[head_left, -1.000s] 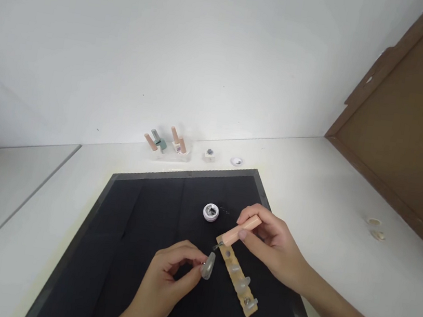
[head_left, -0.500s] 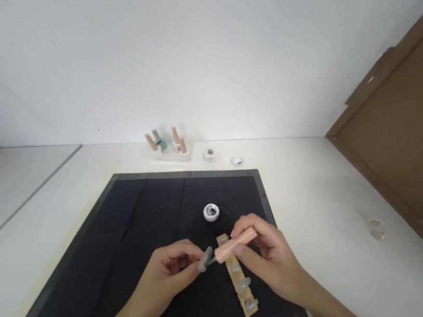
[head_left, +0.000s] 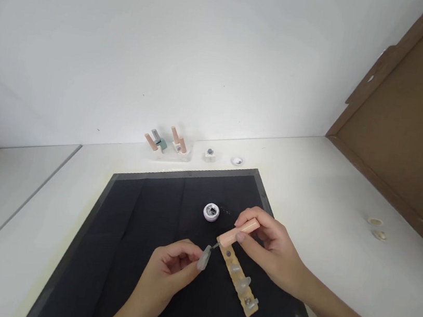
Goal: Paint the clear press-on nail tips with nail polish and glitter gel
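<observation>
Over the black mat [head_left: 138, 232], left hand [head_left: 167, 273] pinches a clear nail tip [head_left: 203, 258]; right hand [head_left: 270, 245] grips a peach brush handle [head_left: 238, 232] touching it.

The brush [head_left: 237, 233] tip is too small to tell whether it touches the nail tip [head_left: 203, 258].

White wall [head_left: 172, 43], white table [head_left: 328, 196], brown board [head_left: 416, 129]

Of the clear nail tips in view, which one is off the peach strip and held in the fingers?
The nail tip pinched in the left hand, meeting the brush of the peach applicator in the right hand. The others sit on the strip.
</observation>
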Available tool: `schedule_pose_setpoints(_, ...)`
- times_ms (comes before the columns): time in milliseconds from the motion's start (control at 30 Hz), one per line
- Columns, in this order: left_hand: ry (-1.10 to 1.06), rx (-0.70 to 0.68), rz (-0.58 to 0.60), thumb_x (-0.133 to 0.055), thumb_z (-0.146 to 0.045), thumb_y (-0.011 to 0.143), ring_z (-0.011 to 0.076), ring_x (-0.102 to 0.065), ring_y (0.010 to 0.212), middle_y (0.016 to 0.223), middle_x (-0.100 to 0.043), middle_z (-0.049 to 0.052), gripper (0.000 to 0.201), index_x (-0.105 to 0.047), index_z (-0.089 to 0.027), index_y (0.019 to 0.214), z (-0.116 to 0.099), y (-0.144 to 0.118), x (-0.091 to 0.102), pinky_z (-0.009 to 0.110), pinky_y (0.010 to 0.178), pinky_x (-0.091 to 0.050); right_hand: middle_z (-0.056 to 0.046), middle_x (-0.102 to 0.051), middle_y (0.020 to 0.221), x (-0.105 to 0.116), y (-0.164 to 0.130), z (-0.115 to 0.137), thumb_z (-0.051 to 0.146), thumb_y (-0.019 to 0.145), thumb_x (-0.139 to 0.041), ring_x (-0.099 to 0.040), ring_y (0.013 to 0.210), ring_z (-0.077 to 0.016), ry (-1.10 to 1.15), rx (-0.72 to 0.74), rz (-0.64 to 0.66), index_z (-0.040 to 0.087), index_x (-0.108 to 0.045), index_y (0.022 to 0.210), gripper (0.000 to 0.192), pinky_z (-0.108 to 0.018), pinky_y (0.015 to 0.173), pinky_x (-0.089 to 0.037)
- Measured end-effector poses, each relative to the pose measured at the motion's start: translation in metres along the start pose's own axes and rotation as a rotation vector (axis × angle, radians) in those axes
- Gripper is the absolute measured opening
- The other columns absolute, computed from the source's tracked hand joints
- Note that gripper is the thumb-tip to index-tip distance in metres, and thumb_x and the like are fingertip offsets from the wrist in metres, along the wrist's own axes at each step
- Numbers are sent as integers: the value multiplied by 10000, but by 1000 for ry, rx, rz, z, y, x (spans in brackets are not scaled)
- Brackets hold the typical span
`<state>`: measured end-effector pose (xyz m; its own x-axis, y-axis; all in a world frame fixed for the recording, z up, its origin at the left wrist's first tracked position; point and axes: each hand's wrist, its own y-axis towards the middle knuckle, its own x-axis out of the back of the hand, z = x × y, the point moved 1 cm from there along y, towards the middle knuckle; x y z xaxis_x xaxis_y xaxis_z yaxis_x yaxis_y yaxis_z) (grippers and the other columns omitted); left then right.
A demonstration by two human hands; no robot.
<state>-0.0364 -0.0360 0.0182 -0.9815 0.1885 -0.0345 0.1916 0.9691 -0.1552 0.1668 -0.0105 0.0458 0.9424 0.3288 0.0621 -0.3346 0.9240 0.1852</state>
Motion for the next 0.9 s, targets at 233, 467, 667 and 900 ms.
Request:
schedule_pose_setpoints(233,4,-5,9,-775,-275,708,115,-487,582,594,-599,-3,152,-721,-153,635,-4,4,-1,221,574,-402,35,-548,687,1,-3,1,237,911,-580,-460,566,-106,18,-6,109,243,-568,923,18,-229,524,-399)
schedule_pose_setpoints(467,22,5,3,-771,-268,700,113,-472,580,595,-584,-5,155,-709,-152,618,-2,4,-3,218,558,-382,14,-610,732,-1,-1,5,206,893,-578,-487,572,-106,-52,-5,81,225,-560,903,28,-236,535,-433)
schedule_pose_setpoints(667,21,5,4,-766,-255,699,117,-482,584,592,-592,-3,124,-725,-158,634,0,2,-2,225,571,-397,3,-642,783,1,0,2,242,915,-560,-483,552,-103,-55,27,17,233,-560,896,22,-244,537,-439)
schedule_pose_setpoints(900,14,-2,21,-759,-262,707,113,-469,572,584,-586,-5,147,-713,-156,617,-4,6,-3,221,562,-387,2,-621,767,0,-1,5,282,925,-567,-487,557,-104,-48,32,149,230,-557,915,53,-244,530,-456)
